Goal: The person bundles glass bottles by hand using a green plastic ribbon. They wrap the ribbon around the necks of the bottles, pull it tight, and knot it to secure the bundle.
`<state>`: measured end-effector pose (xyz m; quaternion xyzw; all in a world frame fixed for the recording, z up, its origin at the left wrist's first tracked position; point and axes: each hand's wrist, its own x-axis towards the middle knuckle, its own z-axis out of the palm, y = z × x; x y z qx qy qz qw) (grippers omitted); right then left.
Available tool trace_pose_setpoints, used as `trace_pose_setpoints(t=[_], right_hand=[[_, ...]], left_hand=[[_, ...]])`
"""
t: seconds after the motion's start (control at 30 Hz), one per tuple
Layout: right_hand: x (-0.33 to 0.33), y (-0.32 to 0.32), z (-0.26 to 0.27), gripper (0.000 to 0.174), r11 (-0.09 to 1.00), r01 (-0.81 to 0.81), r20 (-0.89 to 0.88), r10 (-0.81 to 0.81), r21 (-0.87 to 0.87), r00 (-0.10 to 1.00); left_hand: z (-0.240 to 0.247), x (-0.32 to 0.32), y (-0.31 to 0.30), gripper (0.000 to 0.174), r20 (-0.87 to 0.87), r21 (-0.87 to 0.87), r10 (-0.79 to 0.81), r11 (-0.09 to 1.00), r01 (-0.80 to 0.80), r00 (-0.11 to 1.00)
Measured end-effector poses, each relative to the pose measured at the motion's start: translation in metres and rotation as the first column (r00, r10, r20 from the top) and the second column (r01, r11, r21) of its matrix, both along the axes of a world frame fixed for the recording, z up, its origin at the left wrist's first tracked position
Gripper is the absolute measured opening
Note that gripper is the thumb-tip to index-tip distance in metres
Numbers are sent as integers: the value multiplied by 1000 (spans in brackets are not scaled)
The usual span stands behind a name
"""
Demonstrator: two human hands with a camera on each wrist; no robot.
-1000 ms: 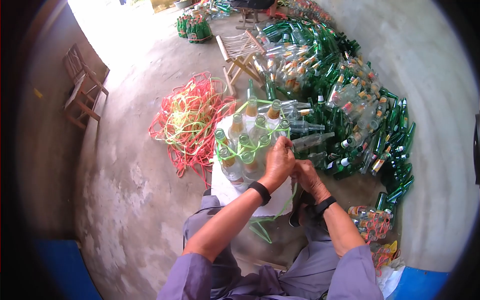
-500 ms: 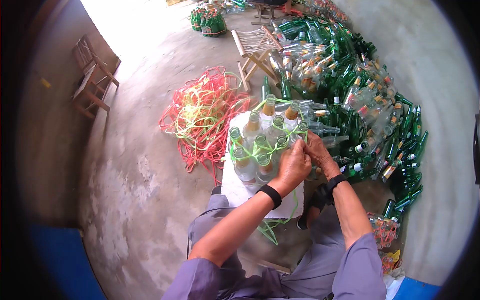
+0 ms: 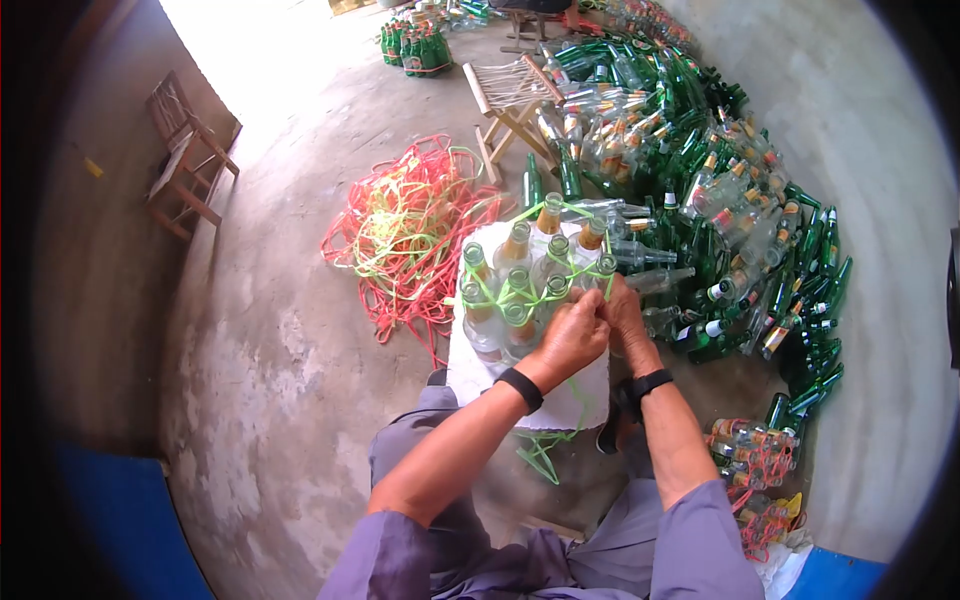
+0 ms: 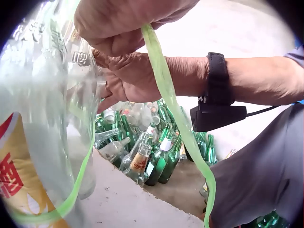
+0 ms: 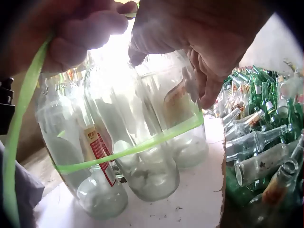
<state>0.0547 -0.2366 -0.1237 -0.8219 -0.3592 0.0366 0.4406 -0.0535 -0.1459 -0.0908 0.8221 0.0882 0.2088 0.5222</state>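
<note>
Clear glass bottles (image 3: pixel 487 330) stand upright in a tight cluster on a white board (image 3: pixel 590 395). Light-green plastic strap (image 3: pixel 530 298) weaves between their necks, and a lower green band (image 5: pixel 137 148) runs around their bodies. My left hand (image 3: pixel 568 340) grips the strap in curled fingers beside the near right bottles; a loose strap tail (image 4: pixel 173 104) hangs from it. Close against it, my right hand (image 3: pixel 625 318) curls its fingers around the upper part of a clear bottle (image 5: pixel 183 137) at the cluster's right corner. A short strap piece (image 5: pixel 130 14) shows between both hands.
A large pile of green and clear bottles (image 3: pixel 690 190) lies along the right wall. Left of the board is a red and green strap heap (image 3: pixel 400 230). A folding stool (image 3: pixel 510 90), a wooden chair (image 3: pixel 185 150) and banded green bottles (image 3: pixel 420 50) stand farther off.
The head view has swung, shifting the scene rightward, then nearly steadied. The hands stay close together by the right corner bottle; the right hand has moved up alongside it.
</note>
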Motion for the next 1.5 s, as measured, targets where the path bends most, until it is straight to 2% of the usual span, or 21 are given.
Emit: trace_pose_setpoints(t=[0.07, 0.13, 0.2, 0.27, 0.3, 0.33, 0.4, 0.47, 0.53, 0.6, 0.63, 0.7, 0.8, 0.9, 1.03, 1.1, 1.13, 1.2, 1.27, 1.37, 1.5], right_hand=[[-16, -1, -10, 53, 997, 62, 0, -62, 50, 998], [-43, -2, -9, 51, 982, 191, 25, -191, 1, 981], [-70, -1, -6, 52, 971, 239, -13, -239, 21, 971], [-87, 1, -7, 53, 953, 299, 57, -301, 42, 952], [-96, 2, -4, 53, 927, 375, 2, -375, 27, 927], [-99, 1, -3, 53, 928, 372, 7, -372, 28, 928], [-105, -2, -2, 52, 902, 417, 83, -410, -109, 908], [-102, -6, -7, 51, 908, 400, 79, -393, -126, 916], [-96, -10, -12, 51, 912, 385, 75, -377, -141, 923], [-90, -11, -17, 47, 956, 227, 122, -207, -187, 971], [-86, -13, -18, 47, 956, 225, 123, -204, -189, 971], [-78, -16, -15, 45, 992, 110, -72, -114, -60, 991], [-78, -24, -9, 46, 999, 34, -54, -36, -28, 998], [-76, -27, -17, 34, 997, 39, 0, -39, -59, 999], [-77, -25, -29, 36, 995, 69, -10, -70, -72, 997], [-83, -23, -32, 49, 994, 93, 51, -91, -55, 995], [-91, -22, -33, 49, 993, 102, 46, -99, -56, 994], [-112, -13, -33, 50, 966, 245, 9, -246, 78, 969], [-126, -5, -37, 52, 955, 290, 5, -291, 56, 957], [-140, 2, -25, 59, 930, 356, -111, -346, 93, 932], [-141, 0, -20, 65, 934, 356, -83, -357, -29, 930]], left_hand=[[5, -13, 7, 8, -53, 10, -43, 999, 43, 998], [7, -26, 15, 12, -151, 25, -136, 990, 141, 979], [6, -39, 22, 14, -159, 33, -148, 987, 155, 976], [2, -49, 30, 12, -181, -7, -232, 972, 235, 956], [0, -52, 33, 12, -177, -7, -229, 973, 232, 957], [-1, -55, 35, 11, -166, -24, -267, 964, 266, 949], [-2, -58, 39, 10, -150, -42, -305, 952, 302, 941], [-3, -59, 39, 9, -164, -100, -336, 941, 324, 927], [-2, -59, 36, 8, -151, -67, -325, 946, 319, 933], [-1, -59, 34, 8, -139, -35, -306, 952, 305, 942], [-2, -59, 32, 8, -151, -37, -304, 953, 301, 941], [-1, -61, 29, 8, -167, -37, -303, 953, 301, 938], [2, -65, 21, 10, -175, -88, -316, 948, 305, 932], [5, -66, 19, 12, -196, -41, -306, 952, 304, 932], [12, -71, 17, 14, -208, -25, -277, 960, 278, 938], [9, -73, 15, 15, -206, -20, -277, 960, 279, 939], [5, -74, 16, 13, -169, 16, -253, 966, 259, 953], [1, -78, 17, 12, -134, 55, -237, 968, 246, 962], [2, -84, 21, 14, -193, 83, -234, 964, 254, 953], [15, -97, 21, 15, -249, 101, -204, 967, 235, 947], [18, -106, 20, 17, -343, 112, -162, 971, 212, 925]])
